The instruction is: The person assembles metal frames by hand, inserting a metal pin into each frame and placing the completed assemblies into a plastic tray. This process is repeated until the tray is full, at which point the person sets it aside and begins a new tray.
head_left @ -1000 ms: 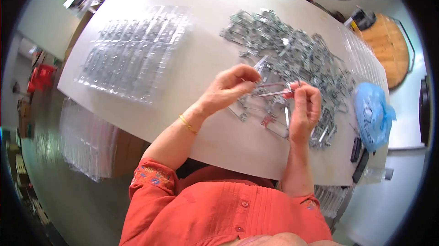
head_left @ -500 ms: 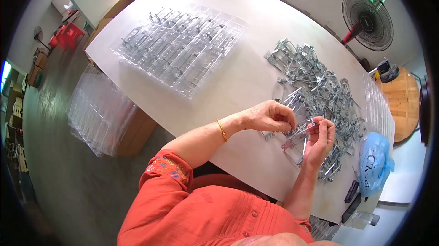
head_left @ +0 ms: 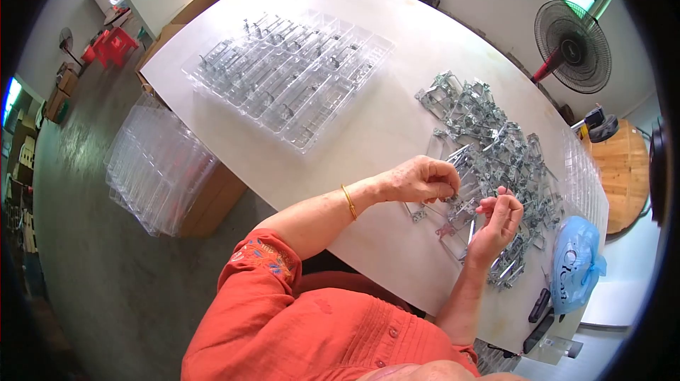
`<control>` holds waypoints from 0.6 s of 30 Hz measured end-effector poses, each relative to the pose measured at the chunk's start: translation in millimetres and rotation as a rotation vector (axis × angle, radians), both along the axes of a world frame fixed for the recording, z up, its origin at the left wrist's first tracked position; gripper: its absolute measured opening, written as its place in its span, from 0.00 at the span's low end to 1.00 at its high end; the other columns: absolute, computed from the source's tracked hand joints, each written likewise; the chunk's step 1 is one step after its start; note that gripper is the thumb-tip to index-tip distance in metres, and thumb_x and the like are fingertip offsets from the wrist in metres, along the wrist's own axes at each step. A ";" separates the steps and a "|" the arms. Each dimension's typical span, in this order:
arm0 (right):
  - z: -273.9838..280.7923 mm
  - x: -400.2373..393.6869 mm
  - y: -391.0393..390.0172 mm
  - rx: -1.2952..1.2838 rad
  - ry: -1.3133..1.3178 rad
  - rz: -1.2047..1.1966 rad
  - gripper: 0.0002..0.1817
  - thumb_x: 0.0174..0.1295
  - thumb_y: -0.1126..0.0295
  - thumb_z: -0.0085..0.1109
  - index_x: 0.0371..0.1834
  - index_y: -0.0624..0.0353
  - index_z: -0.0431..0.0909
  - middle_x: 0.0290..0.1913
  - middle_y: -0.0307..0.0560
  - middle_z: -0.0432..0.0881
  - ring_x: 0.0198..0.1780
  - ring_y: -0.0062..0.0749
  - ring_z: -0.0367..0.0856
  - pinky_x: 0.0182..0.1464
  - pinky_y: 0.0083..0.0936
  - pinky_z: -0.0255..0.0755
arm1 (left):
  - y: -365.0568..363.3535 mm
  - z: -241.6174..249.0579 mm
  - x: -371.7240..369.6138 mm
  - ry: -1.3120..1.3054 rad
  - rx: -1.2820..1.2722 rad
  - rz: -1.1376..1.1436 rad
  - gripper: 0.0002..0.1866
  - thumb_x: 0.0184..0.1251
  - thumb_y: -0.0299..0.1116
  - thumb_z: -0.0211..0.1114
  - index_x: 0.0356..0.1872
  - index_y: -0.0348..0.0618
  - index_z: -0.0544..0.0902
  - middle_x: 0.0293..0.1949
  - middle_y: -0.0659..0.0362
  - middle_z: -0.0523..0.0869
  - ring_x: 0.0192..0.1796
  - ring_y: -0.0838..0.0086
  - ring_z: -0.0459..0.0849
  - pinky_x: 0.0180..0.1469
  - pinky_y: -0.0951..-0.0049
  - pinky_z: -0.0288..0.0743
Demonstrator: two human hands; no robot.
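Observation:
My left hand point(head_left: 423, 179), with a gold bracelet on the wrist, hangs over the near side of a heap of metal brackets point(head_left: 489, 122). Its fingers are curled into a pinch, and a small metal part point(head_left: 446, 199) shows at the tips. Just to its right, my right hand point(head_left: 497, 226) is raised over the heap, thumb and fingers bent together. Whatever lies between its fingertips is too small to make out. Thin rods and frames from the heap show behind both hands.
Clear plastic trays point(head_left: 308, 137) with metal parts in their compartments stand on the white table point(head_left: 283, 175). More trays point(head_left: 159, 168) are stacked at the left over a cardboard box point(head_left: 212, 200). A blue plastic bag point(head_left: 575, 264) lies at the right; a fan point(head_left: 572, 48) stands beyond the table.
My fingertips have drawn slightly apart; a thin rod seen between them earlier no longer shows clearly. The whole view has shifted a little downward.

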State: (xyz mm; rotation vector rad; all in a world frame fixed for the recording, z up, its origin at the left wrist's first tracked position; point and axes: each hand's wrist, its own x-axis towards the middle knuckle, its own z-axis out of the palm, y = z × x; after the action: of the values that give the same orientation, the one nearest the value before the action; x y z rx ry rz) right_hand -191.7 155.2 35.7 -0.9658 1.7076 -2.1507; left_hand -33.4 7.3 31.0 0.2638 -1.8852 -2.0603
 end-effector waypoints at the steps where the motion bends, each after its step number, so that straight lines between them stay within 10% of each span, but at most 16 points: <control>1: -1.7 1.6 2.4 -0.006 -0.001 -0.002 0.06 0.80 0.69 0.51 0.46 0.60 0.74 0.48 0.51 0.81 0.35 0.21 0.79 0.39 0.19 0.77 | -0.5 -1.7 -1.0 -0.001 -0.006 -0.002 0.03 0.75 0.28 0.65 0.43 0.41 0.85 0.31 0.67 0.83 0.33 0.86 0.79 0.37 0.80 0.77; 8: -8.2 46.1 10.6 -0.023 0.321 0.313 0.01 0.77 0.76 0.52 0.46 0.61 0.73 0.47 0.51 0.79 0.32 0.20 0.77 0.37 0.19 0.75 | -1.5 21.9 5.3 0.078 -0.062 0.197 0.03 0.77 0.27 0.63 0.43 0.40 0.84 0.32 0.68 0.82 0.32 0.86 0.77 0.37 0.80 0.76; 18: -27.1 78.8 6.7 0.132 0.796 0.770 0.08 0.63 0.72 0.69 0.35 0.58 0.77 0.30 0.49 0.80 0.29 0.48 0.82 0.31 0.39 0.75 | -15.5 75.1 106.1 -0.146 -1.132 0.673 0.05 0.68 0.18 0.65 0.41 0.36 0.84 0.34 0.53 0.86 0.35 0.66 0.86 0.40 0.70 0.79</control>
State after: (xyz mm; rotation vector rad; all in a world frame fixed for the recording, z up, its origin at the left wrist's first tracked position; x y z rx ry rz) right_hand -112.9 161.9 8.5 -2.1707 1.3193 -1.1945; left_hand 72.7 -8.2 106.1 0.6211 -2.2794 -0.4227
